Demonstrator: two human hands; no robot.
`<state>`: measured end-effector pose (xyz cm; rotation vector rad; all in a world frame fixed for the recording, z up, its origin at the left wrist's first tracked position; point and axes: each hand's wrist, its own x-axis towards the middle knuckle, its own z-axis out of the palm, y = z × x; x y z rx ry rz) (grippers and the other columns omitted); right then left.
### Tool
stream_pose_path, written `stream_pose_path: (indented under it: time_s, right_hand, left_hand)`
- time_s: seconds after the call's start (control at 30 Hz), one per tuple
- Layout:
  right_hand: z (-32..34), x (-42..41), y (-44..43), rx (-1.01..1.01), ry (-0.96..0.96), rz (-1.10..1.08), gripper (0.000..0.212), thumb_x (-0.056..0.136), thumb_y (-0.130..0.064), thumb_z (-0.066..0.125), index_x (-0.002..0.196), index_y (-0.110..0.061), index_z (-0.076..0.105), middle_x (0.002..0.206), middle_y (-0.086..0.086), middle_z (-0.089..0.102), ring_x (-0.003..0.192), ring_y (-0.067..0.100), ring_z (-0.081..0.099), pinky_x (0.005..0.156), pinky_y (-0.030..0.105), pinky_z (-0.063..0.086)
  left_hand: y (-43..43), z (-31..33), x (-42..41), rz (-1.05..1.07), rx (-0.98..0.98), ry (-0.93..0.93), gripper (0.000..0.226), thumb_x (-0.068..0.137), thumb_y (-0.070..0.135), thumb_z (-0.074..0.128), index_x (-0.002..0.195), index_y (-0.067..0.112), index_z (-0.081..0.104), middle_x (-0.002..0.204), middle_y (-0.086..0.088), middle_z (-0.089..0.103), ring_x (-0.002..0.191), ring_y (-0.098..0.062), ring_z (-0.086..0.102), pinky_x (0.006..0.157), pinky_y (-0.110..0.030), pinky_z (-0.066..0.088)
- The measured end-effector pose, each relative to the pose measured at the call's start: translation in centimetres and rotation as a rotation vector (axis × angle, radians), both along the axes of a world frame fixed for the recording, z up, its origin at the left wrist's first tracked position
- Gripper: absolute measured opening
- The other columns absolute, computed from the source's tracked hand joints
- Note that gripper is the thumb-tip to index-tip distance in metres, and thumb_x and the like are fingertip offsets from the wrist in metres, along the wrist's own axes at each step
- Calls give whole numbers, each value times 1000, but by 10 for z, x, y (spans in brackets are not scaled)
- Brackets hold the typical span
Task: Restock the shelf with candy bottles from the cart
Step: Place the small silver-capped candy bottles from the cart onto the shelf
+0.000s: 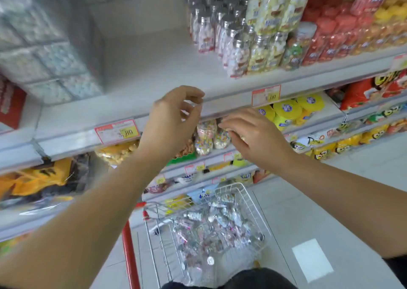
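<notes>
A wire cart (pixel 248 198) with a red handle stands below me, holding several clear candy bottles (pixel 209 229) with silver caps. On the white shelf (pixel 154 68) above, rows of the same silver-capped candy bottles (pixel 220 28) stand at the right, and the left part of the board is bare. My left hand (pixel 174 121) hovers in front of the shelf's front edge, fingers curled and apart, holding nothing. My right hand (pixel 253 138) is lower and to the right, palm down, fingers spread, also with nothing in it.
Yellow-filled jars (pixel 273 19) and red and orange packs (pixel 352 24) crowd the shelf's right end. Pale boxed goods (pixel 44 52) stack at the left. Price tags (pixel 117 131) line the shelf edge. Lower shelves hold snack bags (pixel 204 136) and yellow tubs (pixel 288 110). Tiled floor lies right of the cart.
</notes>
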<state>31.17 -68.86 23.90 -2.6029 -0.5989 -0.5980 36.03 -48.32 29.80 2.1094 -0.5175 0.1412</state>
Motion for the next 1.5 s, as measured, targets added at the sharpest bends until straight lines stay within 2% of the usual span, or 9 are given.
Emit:
stream_pose_path:
  time_s: [0.17, 0.5, 0.63, 0.77, 0.87, 1.0, 1.3, 1.4, 1.5]
  right_hand:
    - [-81, -56, -15, -78, 473, -95, 19, 92, -12, 64, 106, -19, 74, 101, -4, 72, 95, 19, 62, 80, 35, 54]
    - [-274, -117, -47, -211, 1300, -114, 24, 96, -19, 53, 118, -23, 64, 114, -7, 67, 85, 4, 59, 71, 20, 47]
    - [-342, -129, -48, -343, 1387, -47, 19, 94, -20, 48, 105, -16, 63, 100, 5, 66, 89, 24, 64, 79, 41, 53]
    - [-404, -136, -44, -436, 1421, 36, 14, 91, -20, 52, 102, -22, 60, 95, -7, 56, 89, 19, 63, 78, 36, 54]
    - [-441, -136, -33, -443, 1421, 84, 27, 91, -12, 54, 116, -16, 62, 115, 1, 64, 98, 19, 63, 86, 38, 54]
    - [-476, -127, -4, -409, 1436, 58, 45, 94, -15, 55, 138, -14, 47, 140, 9, 45, 125, 25, 50, 97, 37, 48]
    - [-505, -134, 51, -674, 1260, -75, 65, 93, -33, 55, 150, -21, 26, 147, 6, 46, 148, 38, 13, 103, 51, 39]
    - [-513, -133, 56, -668, 1253, -168, 54, 93, -36, 56, 143, -25, 38, 141, 0, 53, 147, 34, 16, 100, 53, 33]
    - [-516, -127, 65, -669, 1290, -249, 18, 91, -37, 60, 106, -27, 58, 111, -6, 64, 136, 29, 29, 94, 52, 32]
  left_hand:
    - [19, -88, -62, -92, 143, 161, 20, 92, 8, 63, 103, 24, 67, 88, 27, 57, 80, 13, 57, 68, 0, 39]
    - [33, -306, -149, 49, 387, 810, 26, 94, 18, 60, 119, 25, 64, 97, 17, 63, 78, 2, 59, 77, -20, 49]
    - [34, -379, -181, 91, 462, 972, 29, 94, 22, 60, 123, 26, 61, 111, 10, 66, 90, -8, 63, 89, -29, 52]
    - [32, -444, -204, 76, 562, 1076, 37, 94, 26, 61, 130, 23, 58, 124, 2, 62, 113, -18, 60, 98, -33, 47]
    - [29, -481, -211, 58, 621, 1033, 36, 93, 22, 60, 129, 24, 59, 129, 0, 57, 120, -22, 55, 102, -34, 43]
    - [30, -513, -201, 28, 795, 963, 42, 94, 20, 54, 134, 28, 49, 135, -1, 48, 122, -23, 51, 96, -39, 50]
    - [36, -546, -193, -58, 906, 865, 49, 93, 11, 56, 139, 26, 46, 141, 3, 40, 130, -24, 43, 98, -42, 51]
    - [37, -556, -192, -50, 869, 864, 53, 90, 2, 56, 137, 25, 49, 139, 3, 40, 131, -26, 39, 99, -42, 51]
    - [44, -562, -190, -32, 816, 839, 63, 86, -3, 59, 140, 27, 45, 138, 3, 38, 133, -25, 36, 106, -34, 44]
